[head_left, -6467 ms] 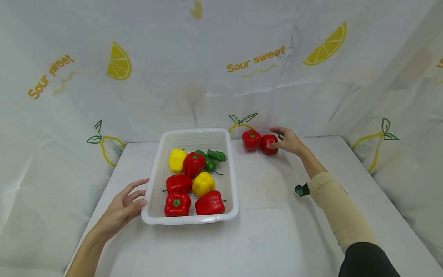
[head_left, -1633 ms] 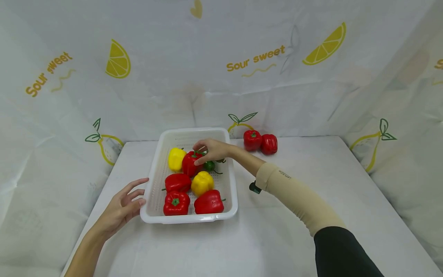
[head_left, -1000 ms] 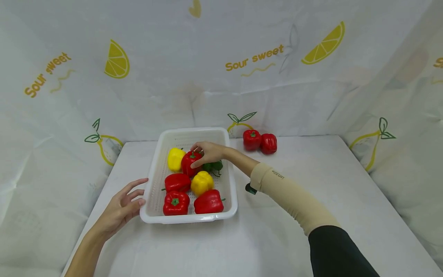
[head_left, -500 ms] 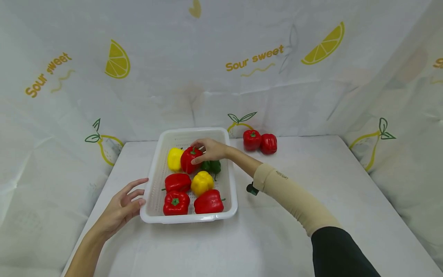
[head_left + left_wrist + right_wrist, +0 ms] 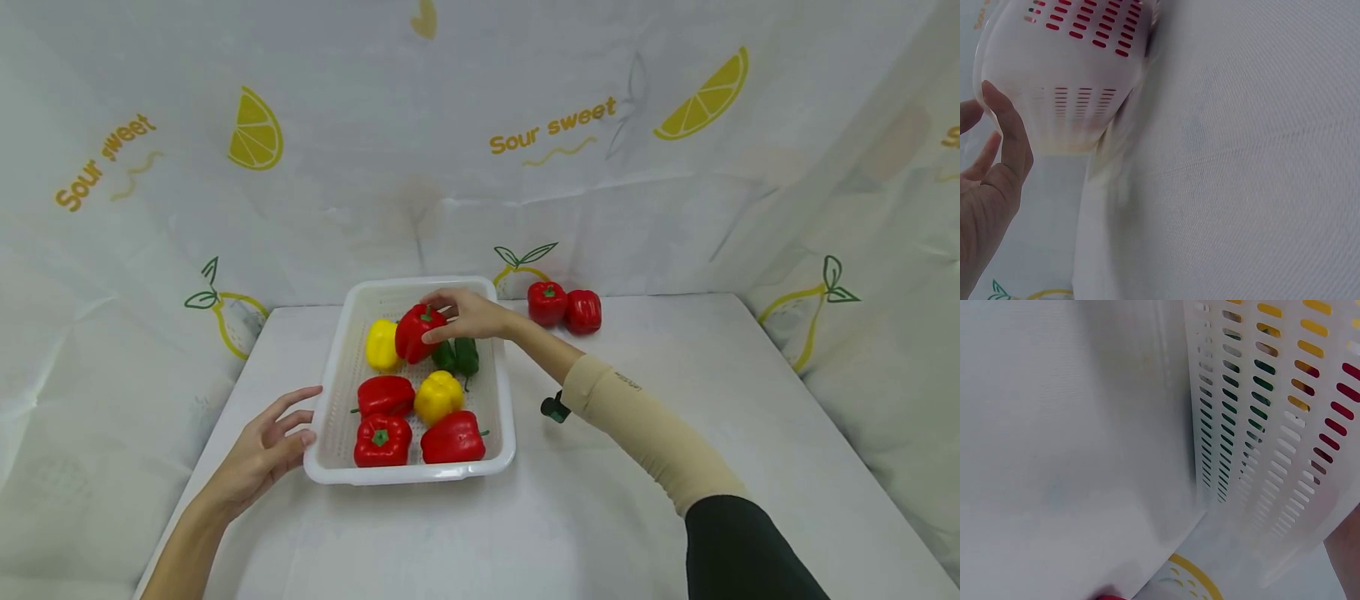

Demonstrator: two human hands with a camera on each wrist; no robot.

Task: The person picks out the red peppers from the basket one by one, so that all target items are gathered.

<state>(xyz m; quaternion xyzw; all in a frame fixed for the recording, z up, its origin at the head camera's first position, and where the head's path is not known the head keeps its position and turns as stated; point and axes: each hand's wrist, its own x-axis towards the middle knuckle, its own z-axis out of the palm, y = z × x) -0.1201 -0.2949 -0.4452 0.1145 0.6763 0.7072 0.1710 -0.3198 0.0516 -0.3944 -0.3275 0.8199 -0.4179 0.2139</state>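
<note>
My right hand point(image 5: 472, 315) grips a red bell pepper point(image 5: 414, 335) by its right side, thumb in front, with the green stem facing up. It holds the pepper above the back of the white basket point(image 5: 501, 417), between a yellow bell pepper point(image 5: 382, 347) and two green peppers point(image 5: 467, 357). At the basket's left side my left hand point(image 5: 262, 454) has loosely bent fingers with the tips right at the outer rim. The left wrist view shows these fingertips beside the slotted basket wall point(image 5: 1060, 62). Only a bit of the right hand's skin shows in the right wrist view.
More red peppers point(image 5: 382, 442) and another yellow pepper point(image 5: 439, 398) lie in the basket's front half. Two red bell peppers point(image 5: 564, 308) stand on the white table point(image 5: 600, 517) behind and right of the basket. A printed sheet point(image 5: 420, 167) hangs behind.
My right hand has moved from the two peppers on the table into the basket. It has then lifted the red pepper up and slightly right. The green peppers beneath have shifted; the left hand has stayed.
</note>
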